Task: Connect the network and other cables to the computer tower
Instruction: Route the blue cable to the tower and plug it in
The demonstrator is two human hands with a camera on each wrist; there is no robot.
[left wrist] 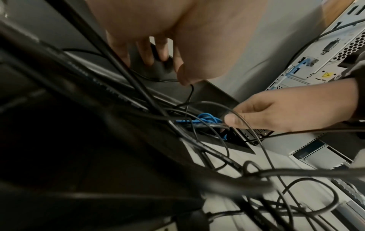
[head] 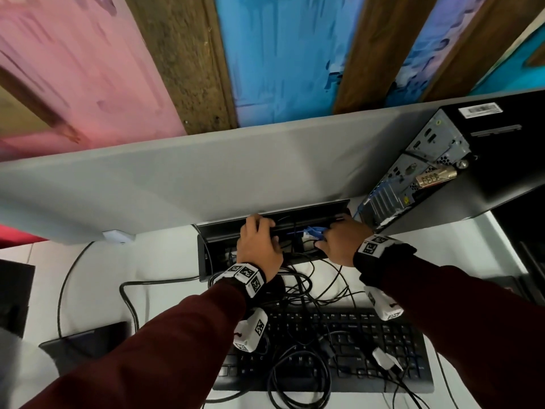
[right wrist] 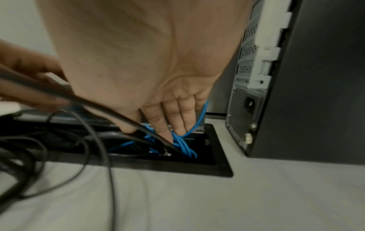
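Reaching into the cable well [head: 206, 255] with both hands: my left hand [head: 259, 246] curls over the raised flap [head: 309, 216], gripping it, while my right hand [right wrist: 169, 121] dips straight fingers into the blue cable [right wrist: 183, 145], touching, not pinching. The tower [head: 486, 160] stands just right of the well, ports facing me. Best to find the plug before pulling, and keep black leads [head: 306, 290] from snagging.

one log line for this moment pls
left hand: holds cable box lid open | right hand: fingers in blue cable bundle | tower: blue cable plugged
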